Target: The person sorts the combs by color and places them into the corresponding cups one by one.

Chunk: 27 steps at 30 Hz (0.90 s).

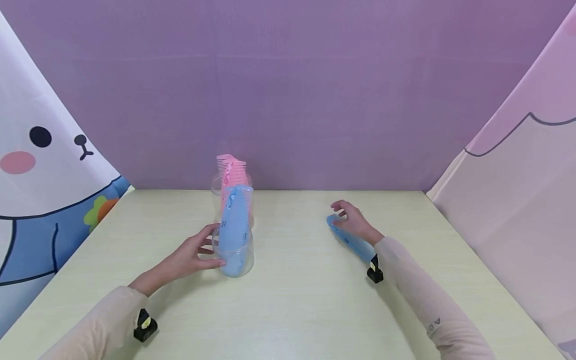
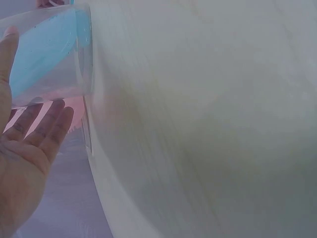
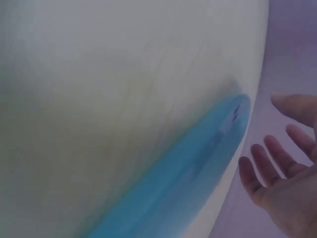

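Observation:
In the head view a clear plastic cup (image 1: 250, 261) stands left of the middle, with a blue comb (image 1: 236, 220) upright in it. My left hand (image 1: 191, 257) is at the cup's left side, its thumb at the front and its spread fingers behind. In the left wrist view the cup (image 2: 59, 82) lies between thumb and fingertips, which are fairly straight. A second blue comb (image 1: 353, 242) lies slanted on the table to the right; its teeth cannot be made out. My right hand (image 1: 355, 222) hovers by its far end, fingers loosely bent with nothing between them.
Behind the front cup stands another clear cup (image 1: 217, 186) holding pink combs (image 1: 236, 174). The pale table (image 1: 297, 300) ends at a purple backdrop (image 1: 315, 100). Printed cloths hang on both sides, one with a cartoon face (image 1: 58, 135). A black wrist device sits on each sleeve.

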{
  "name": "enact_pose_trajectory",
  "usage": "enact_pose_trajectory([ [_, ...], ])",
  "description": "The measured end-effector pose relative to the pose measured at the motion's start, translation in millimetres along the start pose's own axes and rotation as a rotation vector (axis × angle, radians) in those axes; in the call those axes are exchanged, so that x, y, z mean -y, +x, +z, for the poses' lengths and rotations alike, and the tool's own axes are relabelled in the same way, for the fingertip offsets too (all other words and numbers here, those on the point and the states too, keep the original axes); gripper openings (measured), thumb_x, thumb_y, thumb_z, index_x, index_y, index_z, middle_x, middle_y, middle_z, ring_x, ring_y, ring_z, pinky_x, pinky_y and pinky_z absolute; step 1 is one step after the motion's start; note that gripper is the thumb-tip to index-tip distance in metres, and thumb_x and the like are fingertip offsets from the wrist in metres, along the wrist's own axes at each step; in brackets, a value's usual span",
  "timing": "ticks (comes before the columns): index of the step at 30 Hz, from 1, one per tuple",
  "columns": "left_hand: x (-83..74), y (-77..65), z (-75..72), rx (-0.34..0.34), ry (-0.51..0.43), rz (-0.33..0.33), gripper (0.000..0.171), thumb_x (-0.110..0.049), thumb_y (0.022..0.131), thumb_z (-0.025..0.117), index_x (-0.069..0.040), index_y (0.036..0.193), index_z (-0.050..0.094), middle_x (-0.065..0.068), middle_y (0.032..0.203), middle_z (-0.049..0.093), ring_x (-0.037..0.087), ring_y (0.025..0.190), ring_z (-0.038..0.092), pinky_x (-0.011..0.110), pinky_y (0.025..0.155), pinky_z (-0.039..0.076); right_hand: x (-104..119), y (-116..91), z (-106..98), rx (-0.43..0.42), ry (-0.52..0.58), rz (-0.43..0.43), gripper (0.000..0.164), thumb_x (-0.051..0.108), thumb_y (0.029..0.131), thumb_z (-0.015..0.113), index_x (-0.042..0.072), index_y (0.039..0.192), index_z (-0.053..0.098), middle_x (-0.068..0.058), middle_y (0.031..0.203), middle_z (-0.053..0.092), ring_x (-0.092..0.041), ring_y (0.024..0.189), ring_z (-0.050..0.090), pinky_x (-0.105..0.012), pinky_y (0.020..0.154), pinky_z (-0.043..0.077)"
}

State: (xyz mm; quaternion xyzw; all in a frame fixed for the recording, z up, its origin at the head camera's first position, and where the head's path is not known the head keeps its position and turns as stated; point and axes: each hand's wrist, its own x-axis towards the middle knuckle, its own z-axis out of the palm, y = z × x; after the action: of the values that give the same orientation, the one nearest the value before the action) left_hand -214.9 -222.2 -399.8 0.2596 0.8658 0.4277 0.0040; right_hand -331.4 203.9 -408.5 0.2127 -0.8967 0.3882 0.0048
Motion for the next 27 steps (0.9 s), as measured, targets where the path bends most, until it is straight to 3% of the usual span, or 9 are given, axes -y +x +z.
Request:
enact_pose_trajectory([
  [10, 1.2, 0.2, 0.1, 0.000, -0.001, 0.001, 0.079, -0.023, 0.074, 0.076, -0.008, 0.136, 0.030, 0.021, 0.131, 0.045, 0.036, 0.104, 0.057, 0.044, 0.081, 0.055, -10.4, -1.9, -4.1, 0.113, -0.098, 0.079, 0.052, 0.007, 0.082, 0.066, -0.004, 0.126, 0.041, -0.027, 0.125, 0.046, -0.042, 0.113, 0.048, -0.050, 0.093, 0.046],
  [20, 0.6, 1.2, 0.0, 0.003, -0.004, -0.006, 0.079, -0.023, 0.074, 0.076, -0.007, 0.136, 0.030, 0.020, 0.131, 0.045, 0.036, 0.104, 0.057, 0.045, 0.082, 0.054, -8.1, -0.8, -3.9, 0.135, -0.083, 0.139, 0.053, 0.010, 0.080, 0.069, 0.000, 0.126, 0.043, -0.024, 0.127, 0.047, -0.039, 0.116, 0.047, -0.049, 0.094, 0.045],
  [27, 0.4, 0.5, 0.0, 0.000, 0.000, 0.004, 0.079, -0.022, 0.073, 0.076, -0.007, 0.136, 0.030, 0.021, 0.131, 0.045, 0.036, 0.104, 0.057, 0.045, 0.081, 0.055, -7.9, 4.4, -1.7, 0.115, -0.097, 0.143, 0.057, 0.008, 0.076, 0.072, 0.001, 0.126, 0.044, -0.021, 0.126, 0.047, -0.036, 0.109, 0.051, -0.044, 0.087, 0.050],
])
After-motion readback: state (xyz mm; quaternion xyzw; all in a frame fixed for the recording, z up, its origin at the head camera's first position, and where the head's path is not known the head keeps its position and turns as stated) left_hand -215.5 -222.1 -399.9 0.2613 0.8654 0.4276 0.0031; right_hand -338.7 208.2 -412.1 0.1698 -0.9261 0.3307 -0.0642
